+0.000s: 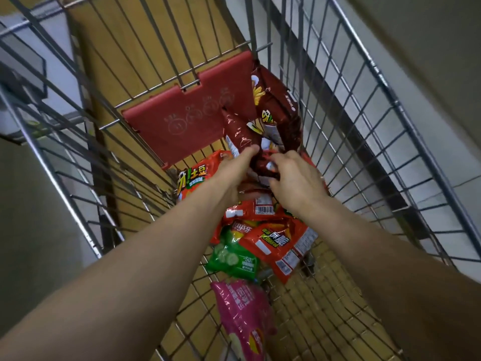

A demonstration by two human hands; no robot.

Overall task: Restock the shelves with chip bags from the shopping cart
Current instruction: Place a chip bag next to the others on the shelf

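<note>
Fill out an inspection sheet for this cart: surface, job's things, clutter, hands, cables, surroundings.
Surface: wire cart basket; wooden floor shows through its mesh.
Job's things: dark brown bags lean in the far right corner; red bags, a green bag and a pink bag lie piled on the basket bottom.
Clutter: red seat flap lies against the far end wall.
Hands: left hand and right hand both grip the dark brown bags.
Cables: nothing seen.
Surroundings: pale wall on the right; blurred grey fixture on the left; no shelves in view.
</note>
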